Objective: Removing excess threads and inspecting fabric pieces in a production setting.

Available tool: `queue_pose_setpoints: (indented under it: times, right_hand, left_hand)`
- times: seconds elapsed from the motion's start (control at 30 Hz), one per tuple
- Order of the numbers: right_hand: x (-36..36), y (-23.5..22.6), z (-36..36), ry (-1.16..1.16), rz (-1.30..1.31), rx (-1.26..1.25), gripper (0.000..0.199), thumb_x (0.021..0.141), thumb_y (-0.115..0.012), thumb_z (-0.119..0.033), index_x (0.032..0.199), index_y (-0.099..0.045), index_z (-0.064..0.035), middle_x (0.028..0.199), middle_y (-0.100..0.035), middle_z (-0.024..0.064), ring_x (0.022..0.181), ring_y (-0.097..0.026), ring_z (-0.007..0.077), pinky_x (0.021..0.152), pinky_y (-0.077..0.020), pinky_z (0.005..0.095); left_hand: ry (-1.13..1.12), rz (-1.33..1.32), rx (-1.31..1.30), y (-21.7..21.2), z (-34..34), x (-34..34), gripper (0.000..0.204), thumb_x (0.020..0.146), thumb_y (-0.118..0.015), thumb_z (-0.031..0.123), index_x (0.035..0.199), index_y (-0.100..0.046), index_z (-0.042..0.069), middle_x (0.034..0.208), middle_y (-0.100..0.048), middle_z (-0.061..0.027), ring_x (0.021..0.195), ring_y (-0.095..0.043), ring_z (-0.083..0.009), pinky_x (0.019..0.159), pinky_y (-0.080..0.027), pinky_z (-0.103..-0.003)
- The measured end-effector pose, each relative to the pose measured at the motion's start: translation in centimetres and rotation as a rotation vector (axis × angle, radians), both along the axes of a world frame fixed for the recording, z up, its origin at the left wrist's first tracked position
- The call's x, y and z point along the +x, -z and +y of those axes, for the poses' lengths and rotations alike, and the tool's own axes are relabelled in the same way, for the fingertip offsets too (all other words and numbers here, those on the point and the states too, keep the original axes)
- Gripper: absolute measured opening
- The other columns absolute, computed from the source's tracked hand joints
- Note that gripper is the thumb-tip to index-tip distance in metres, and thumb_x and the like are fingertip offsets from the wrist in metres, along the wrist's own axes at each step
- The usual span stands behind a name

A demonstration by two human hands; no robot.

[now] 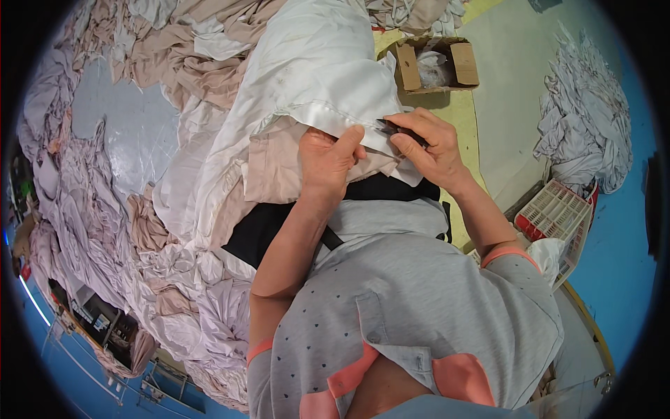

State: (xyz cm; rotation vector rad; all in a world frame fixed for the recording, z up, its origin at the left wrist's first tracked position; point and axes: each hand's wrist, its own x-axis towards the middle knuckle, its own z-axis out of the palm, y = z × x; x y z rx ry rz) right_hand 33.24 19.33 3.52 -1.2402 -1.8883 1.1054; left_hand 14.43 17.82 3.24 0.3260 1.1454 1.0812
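Observation:
White satiny fabric (314, 77) lies spread over my lap and stretches away from me, with a stitched hem along its near edge. My left hand (328, 157) pinches this hem between thumb and fingers. Close by on the right, my right hand (429, 143) is closed around a small black cutting tool, seemingly thread snips (387, 127), its tip at the hem. The snips' handles are mostly hidden inside my fingers. Under the white fabric, a beige piece of cloth (272, 167) shows on my lap.
Heaps of beige cloth (188, 63) and pale lilac cloth (91, 202) surround me on the left. An open cardboard box (464, 64) with a plastic bag inside stands ahead right. Farther right are a grey cloth pile (586, 119) and a plastic crate (558, 213).

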Motion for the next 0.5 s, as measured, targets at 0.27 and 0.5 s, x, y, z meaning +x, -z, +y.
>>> queue_pose_setpoints:
  times: [0.27,0.5]
  right_hand:
    - [-0.38,-0.25,0.28,0.004,-0.014,0.068,0.024,0.079,-0.068,-0.002,0.103,-0.067,0.0003,0.076,-0.058,0.0079,0.061,-0.056,0.0154,0.055,-0.0447,0.0265]
    - [-0.43,-0.17,0.41,-0.008,-0.036,0.106,0.024,0.077,-0.069,-0.002,0.101,-0.067,-0.0001,0.077,-0.06,0.0087,0.062,-0.056,0.0164,0.054,-0.0443,0.0271]
  left_hand:
    - [-0.023,-0.01,-0.012,0.01,0.12,0.12,0.009,0.08,-0.064,-0.002,0.089,-0.062,0.001,0.072,-0.063,-0.0036,0.049,-0.054,-0.0091,0.041,-0.037,-0.021]
    - [0.001,0.0,-0.02,0.0,0.19,0.04,0.01,0.08,-0.065,-0.001,0.089,-0.062,0.0,0.073,-0.063,-0.004,0.049,-0.054,-0.0096,0.041,-0.037,-0.021]
